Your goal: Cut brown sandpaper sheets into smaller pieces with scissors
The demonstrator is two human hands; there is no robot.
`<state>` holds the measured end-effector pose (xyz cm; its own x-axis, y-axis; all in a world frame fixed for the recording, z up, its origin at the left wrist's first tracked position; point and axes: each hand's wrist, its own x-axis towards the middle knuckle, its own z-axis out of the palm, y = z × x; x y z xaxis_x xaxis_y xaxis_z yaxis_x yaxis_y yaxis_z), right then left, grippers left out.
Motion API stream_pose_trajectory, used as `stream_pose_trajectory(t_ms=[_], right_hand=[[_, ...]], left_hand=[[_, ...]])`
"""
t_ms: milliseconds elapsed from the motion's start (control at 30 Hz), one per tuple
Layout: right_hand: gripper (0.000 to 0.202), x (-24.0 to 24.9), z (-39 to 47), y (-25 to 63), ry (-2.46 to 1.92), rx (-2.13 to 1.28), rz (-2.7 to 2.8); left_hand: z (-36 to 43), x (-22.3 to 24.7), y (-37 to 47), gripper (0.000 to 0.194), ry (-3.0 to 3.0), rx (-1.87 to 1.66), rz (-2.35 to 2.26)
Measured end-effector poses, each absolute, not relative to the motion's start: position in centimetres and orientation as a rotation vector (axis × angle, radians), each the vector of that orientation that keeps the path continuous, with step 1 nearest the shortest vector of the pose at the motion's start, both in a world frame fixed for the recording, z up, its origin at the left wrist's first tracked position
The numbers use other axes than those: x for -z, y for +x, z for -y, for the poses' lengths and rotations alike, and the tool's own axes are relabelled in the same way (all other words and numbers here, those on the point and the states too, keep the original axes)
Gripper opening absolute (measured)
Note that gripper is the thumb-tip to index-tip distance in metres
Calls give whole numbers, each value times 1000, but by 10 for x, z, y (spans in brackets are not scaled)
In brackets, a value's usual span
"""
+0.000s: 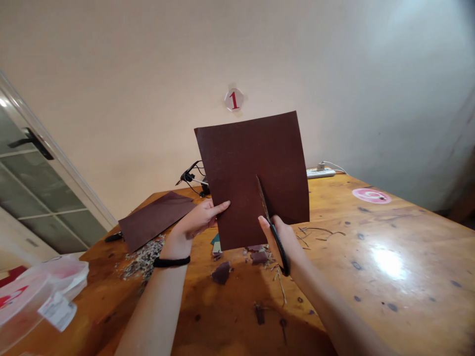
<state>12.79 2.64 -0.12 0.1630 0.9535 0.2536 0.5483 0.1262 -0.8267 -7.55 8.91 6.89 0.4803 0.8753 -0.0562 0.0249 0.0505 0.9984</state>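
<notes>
A large dark brown sheet, like stiff paper or card, is held up above the table. My left hand pinches its lower left edge, the thumb on the near face and the fingers behind. My right hand grips the scissors by their black handles. The blades point up and lie along a cut rising from the sheet's lower edge toward its middle. On the table underneath are dark scraps and thin twig-like strands.
Another dark brown sheet lies at the left beside a heap of pale shreds. Clear plastic tubs stand at the lower left. A white power strip and a pink round sticker are on the wooden table. A wall rises behind.
</notes>
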Motion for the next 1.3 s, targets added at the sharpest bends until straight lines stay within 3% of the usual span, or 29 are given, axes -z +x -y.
stream_pose_trajectory(t_ms=[300, 1000, 1300], right_hand=[[43, 0, -27, 129, -1522, -533, 1476], [49, 4, -28, 128, -1289, -860, 1319], [44, -2, -27, 133, -1345, -754, 1413]], left_hand=[[-89, -69, -76, 35, 1409, -739, -898], [-86, -71, -73, 32, 1562, -741, -947], [-80, -73, -80, 37, 1483, -675, -887]])
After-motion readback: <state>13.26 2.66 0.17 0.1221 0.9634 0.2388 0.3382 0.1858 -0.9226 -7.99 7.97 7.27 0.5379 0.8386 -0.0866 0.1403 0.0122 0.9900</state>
